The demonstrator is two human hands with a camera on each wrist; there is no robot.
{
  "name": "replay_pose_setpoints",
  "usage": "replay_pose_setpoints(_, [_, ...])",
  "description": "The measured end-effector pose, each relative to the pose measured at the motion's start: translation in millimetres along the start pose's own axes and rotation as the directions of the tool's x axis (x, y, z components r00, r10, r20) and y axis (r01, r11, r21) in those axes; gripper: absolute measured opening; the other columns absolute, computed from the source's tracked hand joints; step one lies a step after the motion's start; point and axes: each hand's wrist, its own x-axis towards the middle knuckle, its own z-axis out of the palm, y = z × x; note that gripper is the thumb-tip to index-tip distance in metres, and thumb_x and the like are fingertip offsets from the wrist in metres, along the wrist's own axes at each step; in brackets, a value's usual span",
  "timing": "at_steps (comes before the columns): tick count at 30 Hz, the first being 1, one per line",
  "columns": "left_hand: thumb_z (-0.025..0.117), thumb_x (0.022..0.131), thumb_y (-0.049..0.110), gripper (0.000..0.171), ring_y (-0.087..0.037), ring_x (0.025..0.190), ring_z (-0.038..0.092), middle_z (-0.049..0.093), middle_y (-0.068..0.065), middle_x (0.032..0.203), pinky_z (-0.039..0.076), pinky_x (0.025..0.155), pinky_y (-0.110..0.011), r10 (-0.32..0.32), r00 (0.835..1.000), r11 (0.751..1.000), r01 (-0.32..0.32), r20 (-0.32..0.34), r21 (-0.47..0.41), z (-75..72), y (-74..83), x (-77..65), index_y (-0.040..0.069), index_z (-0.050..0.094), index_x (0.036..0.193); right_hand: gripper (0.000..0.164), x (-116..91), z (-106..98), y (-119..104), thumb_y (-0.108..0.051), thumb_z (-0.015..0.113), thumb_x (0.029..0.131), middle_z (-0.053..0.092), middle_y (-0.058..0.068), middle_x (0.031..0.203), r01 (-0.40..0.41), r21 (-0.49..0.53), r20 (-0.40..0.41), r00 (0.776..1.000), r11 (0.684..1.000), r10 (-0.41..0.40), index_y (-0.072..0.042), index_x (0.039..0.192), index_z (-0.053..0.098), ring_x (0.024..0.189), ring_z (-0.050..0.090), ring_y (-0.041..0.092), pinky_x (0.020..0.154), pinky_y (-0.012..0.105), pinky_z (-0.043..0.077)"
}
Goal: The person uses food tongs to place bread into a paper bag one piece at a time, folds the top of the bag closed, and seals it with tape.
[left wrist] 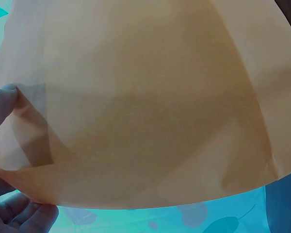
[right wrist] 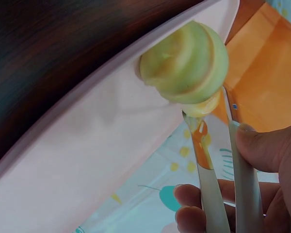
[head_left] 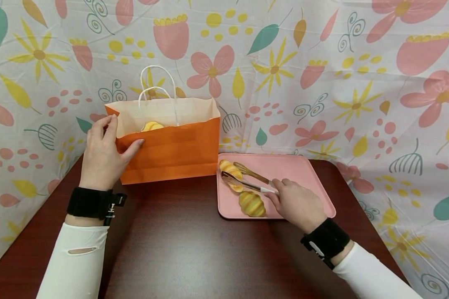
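Observation:
My left hand (head_left: 102, 151) holds the left end of an orange paper bag (head_left: 168, 151), thumb on the front panel and fingers by the upper side edge. The bag stands upright with two white handles, and a yellow striped bread (head_left: 152, 126) shows inside its mouth. Over the pink tray (head_left: 284, 166), my right hand (head_left: 297, 203) grips metal tongs (right wrist: 247, 179) by their pale handles. The spread tong tips straddle a long yellow bread roll (head_left: 227, 167) lying at the tray's left side. Nearer me on the tray sits a greenish ridged bun (head_left: 252, 204), which hides most of the roll in the right wrist view.
The dark wooden table (head_left: 179, 249) extends toward me in front of the bag and tray. A flower-printed cloth (head_left: 277, 70) hangs right behind and along both sides. The tray's left rim stands close beside the bag's right end.

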Motion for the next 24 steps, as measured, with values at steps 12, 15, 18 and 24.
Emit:
replay_pose_setpoints(12, [0.089, 0.098, 0.032, 0.088, -0.055, 0.144, 0.043, 0.044, -0.031, 0.161, 0.041, 0.122, -0.07, -0.018, 1.0, 1.0, 0.018, 0.018, 0.009, 0.4, -0.1, 1.0, -0.007, 0.046, 0.164, 0.04, 0.0, -8.9, 8.3, -0.034, 0.08, 0.105, 0.072, 0.012, 0.091, 0.014, 0.008, -0.044, 0.999, 1.0, -0.014, -0.001, 0.125, 0.074, 0.078, 0.073, 0.03, 0.066, 0.05, 0.062])
replay_pose_setpoints(15, [0.089, 0.098, 0.032, 0.088, -0.054, 0.145, 0.043, 0.044, -0.03, 0.162, 0.041, 0.122, -0.07, -0.023, 0.999, 1.0, 0.023, 0.024, 0.01, -0.1, 0.6, 1.2, -0.007, 0.046, 0.164, 0.04, 0.9, -13.9, 10.5, -0.034, 0.079, 0.105, 0.074, 0.013, 0.095, -0.001, 0.014, -0.035, 0.999, 1.0, 0.001, -0.002, 0.129, 0.074, 0.081, 0.075, 0.031, 0.067, 0.051, 0.063])
replay_pose_setpoints(18, [0.089, 0.098, 0.032, 0.088, -0.054, 0.145, 0.042, 0.043, -0.03, 0.162, 0.041, 0.122, -0.07, -0.028, 0.999, 1.0, 0.027, 0.028, 0.01, -0.7, 1.0, 1.3, -0.007, 0.045, 0.165, 0.042, 1.7, -19.5, 12.6, -0.035, 0.078, 0.106, 0.076, 0.013, 0.099, -0.029, 0.013, -0.02, 0.999, 0.999, 0.03, -0.004, 0.133, 0.074, 0.085, 0.076, 0.031, 0.065, 0.052, 0.063])
replay_pose_setpoints(24, [0.088, 0.099, 0.032, 0.088, -0.054, 0.145, 0.042, 0.043, -0.03, 0.162, 0.041, 0.122, -0.07, -0.034, 0.999, 0.999, 0.034, 0.033, 0.01, -0.8, 1.8, 1.4, -0.006, 0.045, 0.165, 0.041, 4.1, -32.2, 17.0, -0.036, 0.076, 0.107, 0.073, 0.013, 0.097, -0.05, 0.006, -0.047, 0.998, 0.999, 0.05, -0.005, 0.133, 0.073, 0.075, 0.072, 0.033, 0.054, 0.055, 0.058])
